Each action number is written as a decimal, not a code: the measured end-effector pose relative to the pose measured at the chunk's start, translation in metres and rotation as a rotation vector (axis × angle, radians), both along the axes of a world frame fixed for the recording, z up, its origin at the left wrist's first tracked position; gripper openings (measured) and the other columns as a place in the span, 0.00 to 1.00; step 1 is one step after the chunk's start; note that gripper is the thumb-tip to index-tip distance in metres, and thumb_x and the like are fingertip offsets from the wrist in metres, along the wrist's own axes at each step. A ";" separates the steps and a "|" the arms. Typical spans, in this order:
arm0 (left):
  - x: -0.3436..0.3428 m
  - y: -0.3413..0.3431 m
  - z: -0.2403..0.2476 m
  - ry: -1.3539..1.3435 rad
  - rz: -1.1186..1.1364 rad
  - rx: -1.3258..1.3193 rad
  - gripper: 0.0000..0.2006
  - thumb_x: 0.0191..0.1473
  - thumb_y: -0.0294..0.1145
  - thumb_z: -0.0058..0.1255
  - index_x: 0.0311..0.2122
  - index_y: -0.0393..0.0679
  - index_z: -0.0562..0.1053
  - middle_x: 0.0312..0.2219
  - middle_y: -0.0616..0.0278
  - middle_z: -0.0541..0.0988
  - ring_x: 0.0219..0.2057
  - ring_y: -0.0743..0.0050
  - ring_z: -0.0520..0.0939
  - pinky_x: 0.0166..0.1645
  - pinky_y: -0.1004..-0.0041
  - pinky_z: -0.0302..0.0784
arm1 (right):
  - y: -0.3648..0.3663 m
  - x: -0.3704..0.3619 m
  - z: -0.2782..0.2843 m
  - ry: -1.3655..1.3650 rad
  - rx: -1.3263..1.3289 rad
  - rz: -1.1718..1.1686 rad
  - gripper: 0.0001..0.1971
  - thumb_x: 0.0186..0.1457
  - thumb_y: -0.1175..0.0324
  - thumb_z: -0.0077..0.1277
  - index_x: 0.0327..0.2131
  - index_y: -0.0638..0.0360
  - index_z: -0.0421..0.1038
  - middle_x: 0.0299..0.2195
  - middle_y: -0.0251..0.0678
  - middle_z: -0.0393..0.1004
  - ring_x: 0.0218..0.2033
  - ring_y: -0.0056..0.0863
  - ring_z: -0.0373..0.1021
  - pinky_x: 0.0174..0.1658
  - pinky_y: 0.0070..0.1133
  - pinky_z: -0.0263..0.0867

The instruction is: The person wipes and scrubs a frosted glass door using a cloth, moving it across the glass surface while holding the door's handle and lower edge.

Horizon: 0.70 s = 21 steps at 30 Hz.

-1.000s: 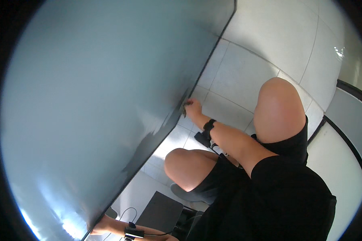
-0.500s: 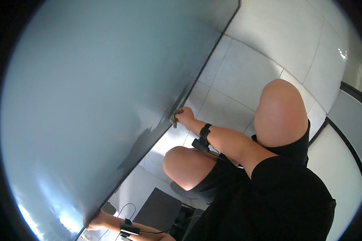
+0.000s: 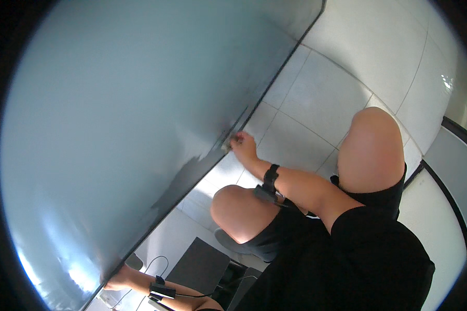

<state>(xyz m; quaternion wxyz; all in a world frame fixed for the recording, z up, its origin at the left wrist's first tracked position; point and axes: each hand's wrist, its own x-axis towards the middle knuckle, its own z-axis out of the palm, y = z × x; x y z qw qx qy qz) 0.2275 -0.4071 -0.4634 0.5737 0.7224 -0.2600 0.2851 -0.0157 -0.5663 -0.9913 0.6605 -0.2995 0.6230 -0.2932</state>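
Note:
A large pale blue-grey glossy panel [image 3: 104,140] with a dark strip along its edge fills the left side. My right hand [image 3: 245,146] is closed on a small crumpled greyish rag [image 3: 226,146] and presses it against the panel near that edge. A darker, wet-looking streak [image 3: 184,176] runs along the panel below the rag, with a thinner one above it. At the lower left, my left hand [image 3: 118,279] is at the panel's edge; its fingers are mostly hidden there.
My bent knees [image 3: 372,150] are close to the panel, over pale floor tiles [image 3: 316,88]. A dark flat-topped object [image 3: 200,264] stands near my left forearm, with thin cables [image 3: 158,262] beside it. White curved surfaces with black edging [image 3: 436,207] lie at the right.
My right hand with the rag has moved slightly up and right along the panel's edge. My left hand has shifted a little to the left, and the whole view has turned slightly.

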 end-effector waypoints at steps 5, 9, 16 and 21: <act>-0.019 -0.023 -0.004 0.055 -0.054 -0.164 0.15 0.50 0.36 0.51 0.32 0.32 0.76 0.39 0.37 0.80 0.38 0.38 0.82 0.47 0.36 0.77 | -0.059 -0.024 0.002 -0.052 0.158 -0.393 0.12 0.54 0.67 0.58 0.37 0.66 0.75 0.33 0.43 0.80 0.33 0.35 0.75 0.39 0.31 0.70; -0.015 -0.021 -0.002 0.060 -0.063 -0.182 0.14 0.50 0.36 0.51 0.31 0.32 0.76 0.38 0.38 0.80 0.37 0.38 0.82 0.48 0.38 0.78 | -0.153 -0.076 -0.017 -0.081 -0.192 -0.847 0.08 0.58 0.71 0.55 0.38 0.65 0.73 0.32 0.39 0.78 0.31 0.30 0.72 0.38 0.29 0.70; -0.009 -0.017 -0.001 0.062 -0.086 -0.152 0.13 0.48 0.34 0.50 0.30 0.32 0.76 0.36 0.37 0.80 0.37 0.38 0.82 0.47 0.39 0.79 | 0.001 -0.005 0.014 -0.114 0.000 -0.230 0.09 0.55 0.68 0.59 0.35 0.61 0.72 0.28 0.37 0.77 0.30 0.32 0.73 0.36 0.30 0.69; -0.033 -0.033 -0.008 0.077 -0.097 -0.151 0.13 0.47 0.34 0.50 0.30 0.32 0.77 0.35 0.38 0.80 0.36 0.41 0.83 0.46 0.42 0.80 | 0.014 0.012 0.010 -0.279 0.360 0.042 0.17 0.46 0.63 0.65 0.37 0.63 0.76 0.30 0.42 0.79 0.32 0.37 0.76 0.37 0.34 0.70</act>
